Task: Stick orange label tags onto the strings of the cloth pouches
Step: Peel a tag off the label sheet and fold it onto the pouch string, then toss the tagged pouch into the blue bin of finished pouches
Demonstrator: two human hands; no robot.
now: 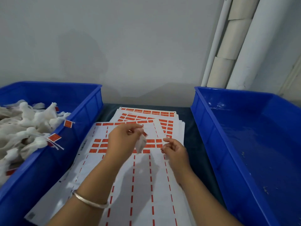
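The fingers [136, 130] of the left hand [121, 141] are curled in a pinch at the top of a small white cloth pouch [141, 144], which hangs below them with its long axis near vertical; an orange tag [145, 133] shows just beside the pinch, though blur hides whether it is already on the string. The right hand [175, 150] sits just right of the pouch, fingers loosely curled and holding nothing visible. The pouch lies between the two hands, with the left one in contact. Beneath them lies a sheet of orange labels [151, 143], partly stripped. The left blue bin [91, 111] holds a heap of tagged pouches [27, 128]; the right blue bin [211, 128] holds no pouches in view.
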